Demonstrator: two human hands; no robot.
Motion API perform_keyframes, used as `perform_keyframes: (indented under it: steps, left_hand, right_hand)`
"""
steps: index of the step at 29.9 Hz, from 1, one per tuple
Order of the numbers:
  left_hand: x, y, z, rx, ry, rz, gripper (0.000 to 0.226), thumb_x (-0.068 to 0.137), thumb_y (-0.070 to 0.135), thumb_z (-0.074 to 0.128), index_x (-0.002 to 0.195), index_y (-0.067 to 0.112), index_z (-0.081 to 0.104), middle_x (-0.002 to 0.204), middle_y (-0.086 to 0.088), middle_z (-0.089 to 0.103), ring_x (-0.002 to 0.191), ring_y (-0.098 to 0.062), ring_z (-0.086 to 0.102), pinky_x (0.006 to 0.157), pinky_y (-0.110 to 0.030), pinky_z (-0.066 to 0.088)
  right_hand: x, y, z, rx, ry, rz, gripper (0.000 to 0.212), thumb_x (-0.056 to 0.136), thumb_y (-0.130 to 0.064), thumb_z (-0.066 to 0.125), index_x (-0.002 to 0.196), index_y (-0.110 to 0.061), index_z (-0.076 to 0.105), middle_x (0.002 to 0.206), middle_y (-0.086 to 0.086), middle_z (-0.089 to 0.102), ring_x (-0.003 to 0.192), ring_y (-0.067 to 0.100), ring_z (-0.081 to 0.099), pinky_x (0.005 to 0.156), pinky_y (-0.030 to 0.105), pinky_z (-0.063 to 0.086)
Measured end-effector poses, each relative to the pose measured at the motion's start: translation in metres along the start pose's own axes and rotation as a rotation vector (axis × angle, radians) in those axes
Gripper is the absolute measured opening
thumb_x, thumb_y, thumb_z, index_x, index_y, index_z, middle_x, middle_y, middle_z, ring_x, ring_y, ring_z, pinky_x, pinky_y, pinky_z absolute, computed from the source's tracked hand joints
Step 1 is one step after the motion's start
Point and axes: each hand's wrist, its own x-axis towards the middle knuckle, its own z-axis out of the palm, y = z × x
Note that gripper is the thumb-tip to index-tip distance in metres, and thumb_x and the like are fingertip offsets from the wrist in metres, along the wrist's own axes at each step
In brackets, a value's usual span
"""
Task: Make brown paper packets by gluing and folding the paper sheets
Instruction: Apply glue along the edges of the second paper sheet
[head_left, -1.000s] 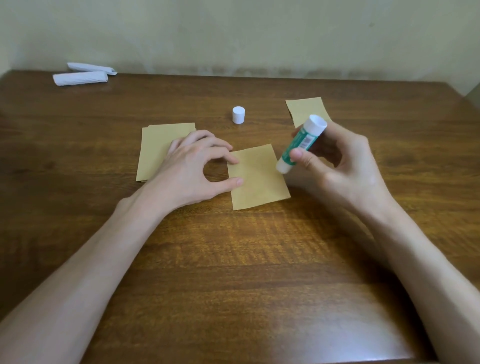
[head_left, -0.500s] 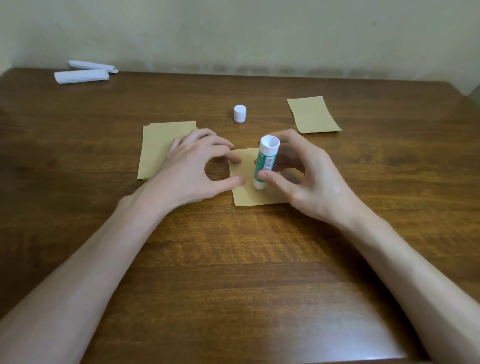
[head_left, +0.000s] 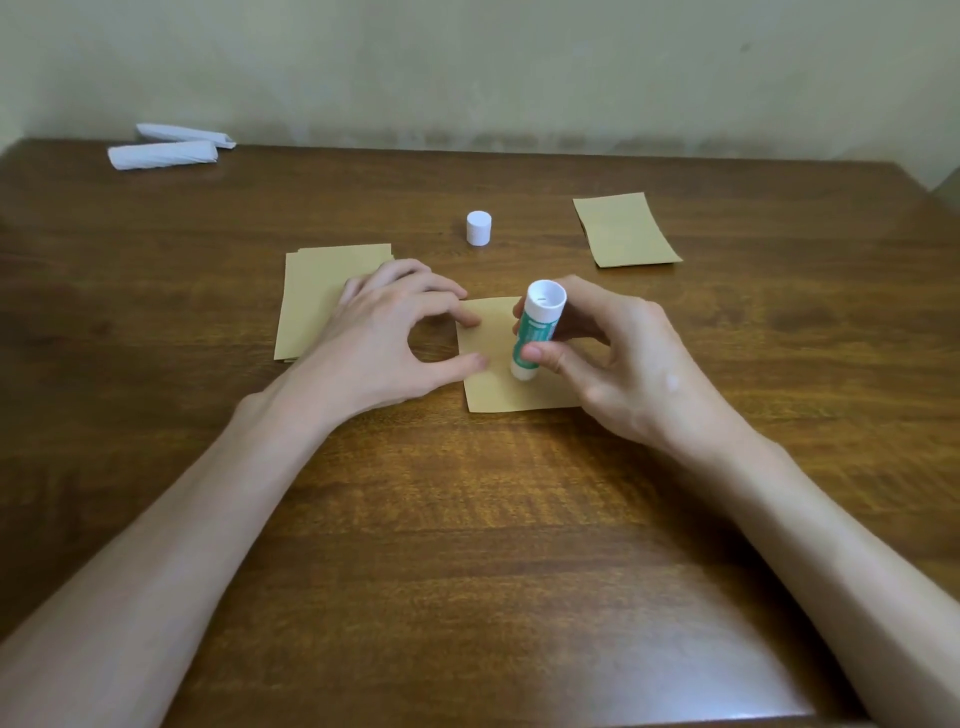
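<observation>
So the right hand (head_left: 628, 364) has the glue stick (head_left: 535, 332) clamped between thumb and fingers. The stick stands nearly upright, long axis running up and down, with the glue end pointing down onto the brown paper sheet (head_left: 491, 389) and the white twist end up top, leaning a touch to the right. That sheet lies flat in the middle of the wooden surface (head_left: 467, 519), turned slightly askew, and its right side is hidden under the right hand. The left hand (head_left: 384, 343) isn't gripping anything. Its fingers are bent, with the thumb and a fingertip pressing down on the sheet's left edge. A stack of brown sheets (head_left: 311, 301) sits partly under that hand, just left of the working sheet. The white cap (head_left: 478, 227) stands on its own farther back, another brown piece (head_left: 626, 231) lies flat off at the back right, and two white folded papers (head_left: 163, 153) are way over in the back left corner.
</observation>
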Motion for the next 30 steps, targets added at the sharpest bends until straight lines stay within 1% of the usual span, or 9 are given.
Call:
perform_keyframes:
  steps: [3,6,9,12,14,16,21,23,30]
  left_hand:
    - [0.0,0.001,0.001,-0.002,-0.003,0.001,0.046,0.083,0.072,0.065,0.118,0.044,0.069,0.139,0.029,0.053,0.14,-0.004,0.033,0.106,-0.035,0.02]
    - [-0.001,0.001,0.001,-0.012,0.002,0.007,0.044,0.082,0.072,0.065,0.117,0.045,0.069,0.138,0.028,0.054,0.14,-0.004,0.033,0.107,-0.035,0.021]
    - [-0.001,0.0,0.0,-0.015,0.001,0.007,0.042,0.083,0.071,0.066,0.116,0.046,0.069,0.138,0.028,0.054,0.139,-0.004,0.034,0.108,-0.035,0.021]
    - [-0.001,0.0,0.001,-0.02,-0.002,0.008,0.041,0.083,0.072,0.065,0.116,0.048,0.067,0.139,0.028,0.054,0.14,-0.003,0.033,0.111,-0.038,0.022]
    - [-0.001,-0.001,0.001,-0.018,0.0,0.01,0.042,0.084,0.073,0.065,0.117,0.048,0.068,0.139,0.029,0.054,0.14,-0.003,0.033,0.112,-0.039,0.023]
    - [-0.001,-0.002,0.001,-0.015,-0.007,0.005,0.044,0.084,0.073,0.064,0.118,0.047,0.068,0.139,0.029,0.053,0.141,-0.003,0.032,0.112,-0.038,0.022]
    - [-0.001,-0.002,0.001,-0.017,-0.005,0.007,0.045,0.084,0.072,0.065,0.119,0.045,0.069,0.139,0.03,0.052,0.141,-0.002,0.031,0.108,-0.034,0.019]
    - [-0.001,-0.001,0.001,-0.016,-0.009,0.006,0.045,0.084,0.072,0.065,0.119,0.046,0.069,0.139,0.03,0.052,0.14,-0.002,0.031,0.108,-0.035,0.02]
    - [0.0,-0.002,0.001,-0.018,-0.012,0.004,0.045,0.083,0.072,0.065,0.118,0.045,0.069,0.139,0.03,0.052,0.141,-0.003,0.031,0.109,-0.035,0.019]
  right_hand:
    - [-0.001,-0.001,-0.001,-0.061,0.075,-0.018,0.024,0.095,-0.036,0.078,0.109,-0.021,0.067,0.105,-0.01,0.075,0.102,0.003,0.071,0.089,0.024,0.058]
    - [-0.002,-0.002,-0.001,-0.098,0.102,-0.029,0.024,0.094,-0.037,0.079,0.105,-0.02,0.067,0.1,-0.009,0.076,0.097,0.005,0.072,0.085,0.021,0.057]
    - [-0.003,0.0,-0.004,-0.098,0.069,-0.009,0.022,0.096,-0.031,0.078,0.108,-0.015,0.068,0.101,-0.008,0.076,0.099,0.006,0.072,0.088,0.028,0.056]
    - [-0.004,0.0,-0.009,-0.103,0.013,0.019,0.017,0.098,-0.022,0.076,0.112,-0.02,0.067,0.105,-0.011,0.075,0.104,0.004,0.071,0.092,0.036,0.057]
    - [-0.004,-0.001,-0.011,-0.109,0.003,0.028,0.017,0.097,-0.02,0.075,0.112,-0.02,0.067,0.105,-0.011,0.075,0.105,0.005,0.071,0.093,0.037,0.056]
    - [-0.005,-0.001,-0.013,-0.12,0.016,0.026,0.018,0.097,-0.019,0.076,0.112,-0.017,0.068,0.104,-0.01,0.076,0.103,0.005,0.071,0.091,0.032,0.054]
    - [-0.006,-0.001,-0.017,-0.153,0.038,0.026,0.019,0.096,-0.022,0.078,0.111,-0.017,0.068,0.1,-0.011,0.076,0.101,0.002,0.069,0.085,0.013,0.05]
    - [-0.006,0.0,-0.019,-0.169,0.028,0.032,0.02,0.096,-0.023,0.078,0.112,-0.017,0.068,0.102,-0.01,0.076,0.102,0.002,0.068,0.083,0.01,0.048]
    - [-0.007,0.004,-0.023,-0.17,0.007,0.044,0.019,0.096,-0.025,0.076,0.11,-0.015,0.069,0.105,-0.01,0.076,0.104,0.003,0.068,0.086,0.02,0.051]
